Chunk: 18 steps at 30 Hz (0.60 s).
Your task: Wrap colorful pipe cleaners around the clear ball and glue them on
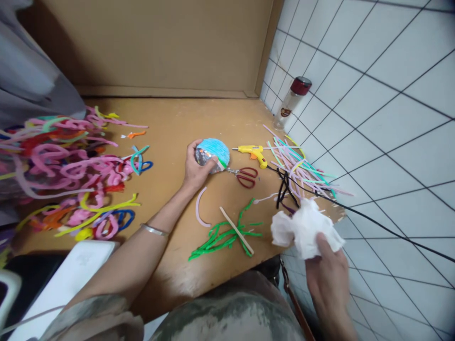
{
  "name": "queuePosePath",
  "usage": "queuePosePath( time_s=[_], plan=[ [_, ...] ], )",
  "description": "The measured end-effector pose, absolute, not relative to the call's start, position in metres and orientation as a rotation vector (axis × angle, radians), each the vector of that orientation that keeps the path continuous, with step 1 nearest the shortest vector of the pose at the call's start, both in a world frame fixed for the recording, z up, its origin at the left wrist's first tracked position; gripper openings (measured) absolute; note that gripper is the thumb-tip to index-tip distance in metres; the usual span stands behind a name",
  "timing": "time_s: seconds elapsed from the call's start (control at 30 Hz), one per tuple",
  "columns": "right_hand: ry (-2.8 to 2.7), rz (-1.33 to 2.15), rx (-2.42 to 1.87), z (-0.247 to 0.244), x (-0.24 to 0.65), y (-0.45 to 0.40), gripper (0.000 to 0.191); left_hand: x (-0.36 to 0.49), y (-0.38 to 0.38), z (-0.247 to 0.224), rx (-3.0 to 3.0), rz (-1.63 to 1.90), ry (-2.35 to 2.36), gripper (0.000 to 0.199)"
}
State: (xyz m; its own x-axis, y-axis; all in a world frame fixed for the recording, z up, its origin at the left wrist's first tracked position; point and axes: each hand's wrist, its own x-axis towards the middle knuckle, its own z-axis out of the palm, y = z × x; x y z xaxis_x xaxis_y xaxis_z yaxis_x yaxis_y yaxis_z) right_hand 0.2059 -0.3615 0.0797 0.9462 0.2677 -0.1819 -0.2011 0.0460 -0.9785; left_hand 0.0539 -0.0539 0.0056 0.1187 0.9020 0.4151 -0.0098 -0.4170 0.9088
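My left hand (199, 168) grips a round disc (214, 150) from its left side, with the thumb across the lower part. The disc's upper part is covered in blue, its lower part looks shiny and grey, and a small green and white piece shows near the thumb. Red-handled scissors (245, 176) lie at the disc's lower right, and a yellow glue gun (253, 154) rests just beyond them. Off the table's right front edge, my right hand (329, 272) holds a crumpled white tissue (309, 229) between thumb and fingers.
Tangled pink and mixed-colour pipe cleaners (53, 161) cover the left side. Green ones (223, 237) lie near the front edge, pastel ones (298, 166) at right. A jar with a dark red lid (289, 104) stands by the tiled wall. A black cable (369, 217) runs right.
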Motion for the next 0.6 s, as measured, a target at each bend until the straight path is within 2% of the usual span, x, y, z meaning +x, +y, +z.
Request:
queuePosePath(
  time_s=[0.13, 0.27, 0.43, 0.6],
  plan=[
    [-0.138, 0.628, -1.371, 0.088, 0.175, -0.326, 0.041, 0.053, -0.054, 0.004, 1.609, 1.435, 0.893, 0.074],
    [-0.13, 0.859, -1.293, 0.089, 0.163, -0.306, 0.035, 0.052, -0.053, 0.003, 1.634, 1.44, 0.9, 0.076],
    [-0.092, 1.092, -1.293, 0.097, 0.159, -0.306, 0.032, 0.052, -0.049, -0.001, 1.693, 1.435, 0.888, 0.077],
    [-0.127, 1.338, -1.274, 0.129, 0.162, -0.317, 0.033, 0.05, -0.048, -0.001, 1.693, 1.426, 0.881, 0.076]
  ],
)
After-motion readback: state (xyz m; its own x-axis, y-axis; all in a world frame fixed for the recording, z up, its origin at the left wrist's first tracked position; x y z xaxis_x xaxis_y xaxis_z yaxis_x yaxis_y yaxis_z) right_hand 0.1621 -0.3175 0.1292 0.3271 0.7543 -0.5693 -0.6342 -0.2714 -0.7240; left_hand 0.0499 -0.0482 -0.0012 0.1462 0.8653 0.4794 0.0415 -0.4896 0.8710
